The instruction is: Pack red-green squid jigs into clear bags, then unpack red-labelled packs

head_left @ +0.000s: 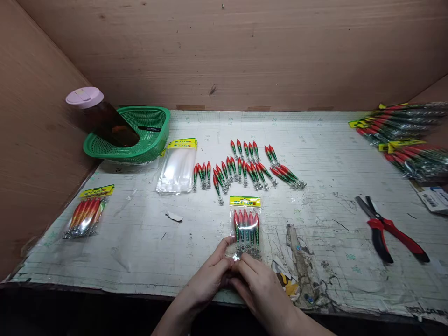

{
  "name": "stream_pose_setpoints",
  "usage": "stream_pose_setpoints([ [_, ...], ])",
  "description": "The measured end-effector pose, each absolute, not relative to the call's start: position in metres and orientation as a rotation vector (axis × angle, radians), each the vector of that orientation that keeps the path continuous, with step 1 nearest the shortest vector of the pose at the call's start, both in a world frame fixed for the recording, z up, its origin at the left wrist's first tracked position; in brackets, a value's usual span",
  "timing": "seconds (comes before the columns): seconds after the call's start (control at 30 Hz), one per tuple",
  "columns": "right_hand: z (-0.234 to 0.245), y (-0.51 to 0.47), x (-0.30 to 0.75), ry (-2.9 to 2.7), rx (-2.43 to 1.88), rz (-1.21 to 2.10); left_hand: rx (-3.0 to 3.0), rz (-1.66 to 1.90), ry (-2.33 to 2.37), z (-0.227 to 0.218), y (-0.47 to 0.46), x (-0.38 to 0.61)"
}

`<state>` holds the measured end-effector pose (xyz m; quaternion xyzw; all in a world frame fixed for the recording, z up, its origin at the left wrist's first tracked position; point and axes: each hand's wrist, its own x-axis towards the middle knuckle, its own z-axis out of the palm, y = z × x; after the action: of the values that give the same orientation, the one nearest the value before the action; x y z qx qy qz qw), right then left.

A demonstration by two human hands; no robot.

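A clear plastic bag of fishing lures (247, 228) with a yellow header lies near the table's front edge, its header pointing away from me. Several red and green lures stand side by side inside it. My left hand (215, 270) pinches the bag's lower left end, and my right hand (257, 282) closes on the same end from the right. The fingertips of both meet at the bag's bottom edge and partly hide it. Beyond the bag, loose red and green lures (241, 170) lie in uneven rows. To their left is a stack of clear bags (178, 168) with yellow headers.
A green basket (157, 144) at the back left holds a dark bottle (115, 126) with a pink lid and a pen. A filled lure pack (87, 212) lies at left. Red-handled pliers (388, 228) lie at right, below piled lure packs (413, 154). Wooden walls enclose the table.
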<state>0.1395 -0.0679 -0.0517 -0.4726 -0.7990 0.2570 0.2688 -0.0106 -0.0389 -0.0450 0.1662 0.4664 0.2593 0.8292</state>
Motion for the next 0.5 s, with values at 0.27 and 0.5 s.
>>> stream_pose_setpoints([
  [0.27,-0.053,-0.064,0.135,-2.301,-1.324,0.549,0.362,0.547,1.013,-0.043,-0.039,-0.010],
  [0.5,-0.024,-0.074,0.221,-1.717,-1.389,1.190,0.402,0.514,1.042,-0.038,-0.039,-0.002],
])
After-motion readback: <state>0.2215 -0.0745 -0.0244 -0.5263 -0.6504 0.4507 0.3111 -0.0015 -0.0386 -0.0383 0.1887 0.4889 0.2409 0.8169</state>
